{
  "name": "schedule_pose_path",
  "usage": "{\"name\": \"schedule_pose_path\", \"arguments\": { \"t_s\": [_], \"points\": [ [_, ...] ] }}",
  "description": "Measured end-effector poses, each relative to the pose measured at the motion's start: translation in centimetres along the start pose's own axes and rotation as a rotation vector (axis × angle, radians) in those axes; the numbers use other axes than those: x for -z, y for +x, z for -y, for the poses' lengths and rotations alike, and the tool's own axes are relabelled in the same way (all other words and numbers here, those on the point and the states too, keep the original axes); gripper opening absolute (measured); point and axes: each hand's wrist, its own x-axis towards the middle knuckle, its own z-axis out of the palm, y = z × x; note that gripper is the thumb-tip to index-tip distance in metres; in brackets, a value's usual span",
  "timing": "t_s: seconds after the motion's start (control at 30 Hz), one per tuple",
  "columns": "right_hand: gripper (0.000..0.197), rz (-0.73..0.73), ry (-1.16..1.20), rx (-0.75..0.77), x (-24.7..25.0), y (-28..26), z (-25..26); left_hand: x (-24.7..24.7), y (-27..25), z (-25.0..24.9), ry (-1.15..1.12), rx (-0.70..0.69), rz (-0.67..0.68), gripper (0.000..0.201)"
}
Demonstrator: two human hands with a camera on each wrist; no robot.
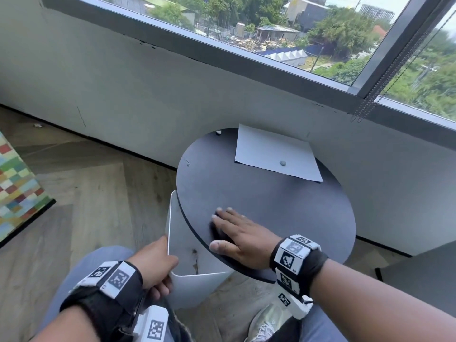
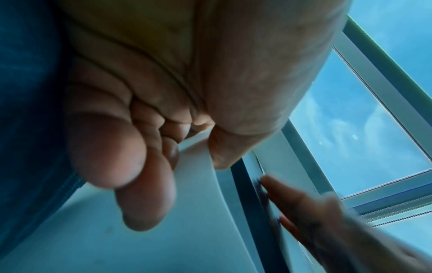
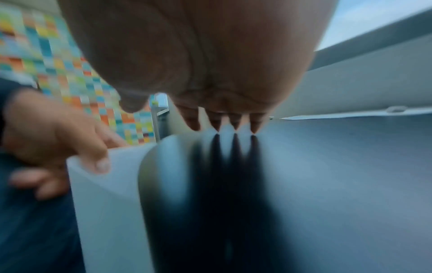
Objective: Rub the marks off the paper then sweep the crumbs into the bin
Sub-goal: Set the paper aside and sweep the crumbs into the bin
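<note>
A white sheet of paper (image 1: 276,151) lies at the far side of the round black table (image 1: 283,201), with a small grey eraser lump (image 1: 283,163) on it. My right hand (image 1: 237,233) lies flat, fingers straight, on the table's near left edge; its fingertips (image 3: 235,125) touch the dark top. My left hand (image 1: 158,265) grips the rim of the white bin (image 1: 195,285), held tucked under the table edge. In the left wrist view the thumb and fingers (image 2: 149,184) pinch the bin's wall (image 2: 198,184). No crumbs can be made out.
Another small pale lump (image 1: 218,132) sits at the table's far left rim. A grey wall and a window run behind the table. A multicoloured checked panel (image 1: 17,188) stands on the wooden floor to the left. My knees and shoe (image 1: 266,322) are below.
</note>
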Motion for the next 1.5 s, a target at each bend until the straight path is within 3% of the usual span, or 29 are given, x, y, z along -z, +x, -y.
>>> {"name": "schedule_pose_path", "arguments": {
  "t_s": [0.07, 0.17, 0.23, 0.37, 0.47, 0.6, 0.67, 0.7, 0.77, 0.87, 1.0, 1.07, 1.17, 1.2, 1.27, 1.37, 1.43, 1.5],
  "points": [
    [0.08, -0.054, 0.069, 0.058, 1.6, 0.2, -0.9, 0.1, 0.1, 0.1, 0.005, 0.001, 0.008, 0.023],
    [0.08, -0.208, 0.095, -0.195, 4.4, 2.5, -5.6, 0.1, 0.1, 0.2, 0.01, 0.0, 0.021, 0.026],
    [0.08, -0.235, 0.054, -0.384, 5.5, 4.5, -9.3, 0.1, 0.0, 0.2, 0.014, -0.002, 0.02, 0.027],
    [0.084, -0.171, -0.006, -0.487, 5.0, 6.9, -11.5, 0.2, -0.4, -0.3, 0.035, -0.016, 0.025, 0.028],
    [0.097, -0.126, -0.046, -0.399, 3.4, 5.7, -7.5, 0.2, -0.4, -0.4, 0.027, -0.016, 0.023, 0.027],
    [0.091, -0.006, -0.031, 0.0, 1.3, 1.0, -1.4, 0.0, -0.2, -0.4, 0.046, -0.017, 0.013, 0.025],
    [0.085, -0.01, 0.053, 0.108, 1.7, -0.5, -1.1, 0.0, -0.1, -0.4, 0.067, -0.024, 0.017, 0.024],
    [0.084, -0.065, 0.083, 0.086, 2.2, -0.5, -2.0, -0.1, -0.1, -0.3, 0.071, -0.024, 0.018, 0.024],
    [0.083, -0.179, 0.123, -0.098, 3.5, 0.4, -5.0, -0.1, -0.2, -0.3, 0.071, -0.025, 0.019, 0.024],
    [0.084, -0.213, 0.102, -0.371, 4.3, 3.1, -9.8, -0.1, -0.2, -0.3, 0.076, -0.033, 0.013, 0.022],
    [0.089, -0.178, -0.033, -0.445, 3.6, 5.5, -9.5, -0.2, -0.1, -0.1, 0.057, -0.043, 0.018, 0.029],
    [0.088, -0.133, -0.089, -0.289, 2.8, 5.3, -6.8, -0.2, -0.1, 0.1, 0.042, -0.032, 0.02, 0.031],
    [0.07, -0.072, -0.131, 0.162, 2.4, 3.9, -3.0, -0.1, -0.1, 0.2, 0.061, -0.024, 0.02, 0.03],
    [0.067, -0.057, -0.064, 0.201, 3.0, 3.3, -2.7, 0.0, -0.1, 0.1, 0.077, -0.028, 0.018, 0.03],
    [0.067, -0.122, 0.064, 0.089, 4.7, 2.6, -5.0, 0.0, -0.1, 0.0, 0.095, -0.034, 0.017, 0.029],
    [0.064, -0.24, 0.063, -0.324, 7.8, 1.1, -12.0, 0.0, -0.3, -0.3, 0.116, -0.03, 0.019, 0.027],
    [0.057, -0.22, 0.026, -0.552, 8.5, 0.3, -17.1, 0.0, -0.3, -0.5, 0.122, -0.021, 0.018, 0.031],
    [0.061, -0.181, 0.034, -0.672, 7.9, 0.0, -20.3, 0.0, -0.2, -0.7, 0.129, -0.011, 0.019, 0.034]
  ]
}}
